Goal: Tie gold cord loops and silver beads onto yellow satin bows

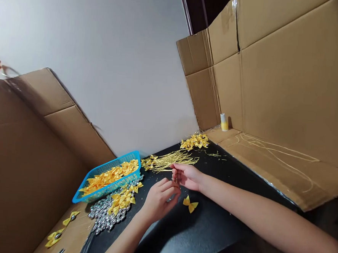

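Over the black tabletop (205, 230), my two hands meet with their fingertips close together. My left hand (160, 198) is closed with curled fingers; what it grips is mostly hidden. My right hand (188, 176) pinches thumb against fingers, and a thin, small glint shows between the hands, too small to name. A single yellow ribbon bow (191, 204) lies on the table just below my right hand. Behind the hands is a spread bundle of gold wire ties (172, 161). To the left, silver beads (106, 216) lie heaped, with several yellow bows (123, 200) on top.
A blue plastic basket (81, 186) of yellow bows stands at the left. More bows with beads (195, 142) are piled at the back. A small thread spool (224, 122) stands by the cardboard wall (291, 95) on the right, with loose cord (282, 150) nearby.
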Motion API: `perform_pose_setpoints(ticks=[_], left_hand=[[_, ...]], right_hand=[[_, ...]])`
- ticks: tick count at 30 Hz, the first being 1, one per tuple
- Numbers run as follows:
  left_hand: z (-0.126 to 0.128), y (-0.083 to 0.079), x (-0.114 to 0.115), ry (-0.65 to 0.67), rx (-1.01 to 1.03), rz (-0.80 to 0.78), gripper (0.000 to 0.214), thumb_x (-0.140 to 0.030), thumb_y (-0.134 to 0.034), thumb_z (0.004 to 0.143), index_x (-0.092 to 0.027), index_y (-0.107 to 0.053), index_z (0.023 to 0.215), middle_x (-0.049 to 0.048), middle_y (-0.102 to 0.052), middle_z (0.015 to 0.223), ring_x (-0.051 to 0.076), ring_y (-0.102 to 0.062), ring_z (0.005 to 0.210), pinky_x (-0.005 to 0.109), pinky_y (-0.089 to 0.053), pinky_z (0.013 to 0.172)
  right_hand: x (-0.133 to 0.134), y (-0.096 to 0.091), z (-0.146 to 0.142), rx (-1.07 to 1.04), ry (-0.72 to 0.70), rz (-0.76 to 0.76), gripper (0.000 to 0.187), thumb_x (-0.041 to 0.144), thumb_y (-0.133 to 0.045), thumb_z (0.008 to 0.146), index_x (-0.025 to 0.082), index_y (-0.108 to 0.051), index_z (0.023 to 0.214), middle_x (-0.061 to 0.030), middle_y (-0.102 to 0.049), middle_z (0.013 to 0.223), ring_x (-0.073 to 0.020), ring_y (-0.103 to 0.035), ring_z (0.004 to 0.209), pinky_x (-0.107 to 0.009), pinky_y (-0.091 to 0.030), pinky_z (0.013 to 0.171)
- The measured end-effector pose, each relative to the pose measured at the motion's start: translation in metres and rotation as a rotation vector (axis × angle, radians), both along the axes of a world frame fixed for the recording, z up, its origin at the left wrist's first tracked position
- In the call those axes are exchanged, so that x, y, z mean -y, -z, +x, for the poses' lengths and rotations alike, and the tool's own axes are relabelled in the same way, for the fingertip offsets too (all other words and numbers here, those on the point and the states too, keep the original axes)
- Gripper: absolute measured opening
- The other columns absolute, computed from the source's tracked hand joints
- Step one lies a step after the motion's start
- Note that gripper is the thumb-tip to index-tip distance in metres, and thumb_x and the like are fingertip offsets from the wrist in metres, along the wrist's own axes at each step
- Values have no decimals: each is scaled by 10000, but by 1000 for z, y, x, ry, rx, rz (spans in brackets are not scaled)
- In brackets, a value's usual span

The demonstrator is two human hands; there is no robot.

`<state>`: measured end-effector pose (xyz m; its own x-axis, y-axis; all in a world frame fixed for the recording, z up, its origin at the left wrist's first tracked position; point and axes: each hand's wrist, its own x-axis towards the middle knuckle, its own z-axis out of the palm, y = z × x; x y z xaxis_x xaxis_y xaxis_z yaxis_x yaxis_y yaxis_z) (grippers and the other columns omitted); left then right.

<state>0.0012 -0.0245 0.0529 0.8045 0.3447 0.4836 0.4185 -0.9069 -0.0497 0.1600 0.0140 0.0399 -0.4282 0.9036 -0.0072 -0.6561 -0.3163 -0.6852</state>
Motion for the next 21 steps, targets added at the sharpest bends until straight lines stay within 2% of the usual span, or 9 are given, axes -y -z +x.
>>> perform_pose_setpoints(ticks=[6,10,13,16,21], left_hand=[[-2,19,2,-10,9,-38,110,-116,-519,865,-198,-592,879,34,-687,901,149,-561,739,274,-454,683],[-7,27,0,-28,60,-100,103,-131,-526,872,-205,-597,873,36,-685,928,149,-588,786,277,-460,722],[-11,29,-2,-97,200,-157,107,-149,-507,885,-196,-598,854,54,-677,927,160,-604,821,292,-462,751],[-14,30,-7,-197,344,-236,153,-193,-474,906,-184,-598,818,69,-666,896,167,-600,790,275,-463,684],[-19,36,-16,-329,439,-347,213,-278,-469,916,-177,-607,789,60,-648,818,170,-579,722,263,-444,617]], right_hand=[[-7,-1,7,64,68,-32,206,127,-521,897,116,-628,722,48,-547,497,-55,-531,424,-174,-425,501],[-10,-5,12,72,78,-1,175,126,-545,875,117,-664,747,7,-633,577,-76,-595,510,-188,-454,551],[-14,-8,18,68,97,23,214,127,-515,884,120,-689,758,-25,-690,666,-85,-631,594,-187,-455,580],[-18,-10,23,68,116,26,261,127,-484,893,125,-702,749,-27,-707,699,-81,-635,619,-186,-451,600],[-23,-7,26,76,114,1,250,126,-489,885,128,-706,760,-33,-718,719,-86,-635,626,-191,-451,606]])
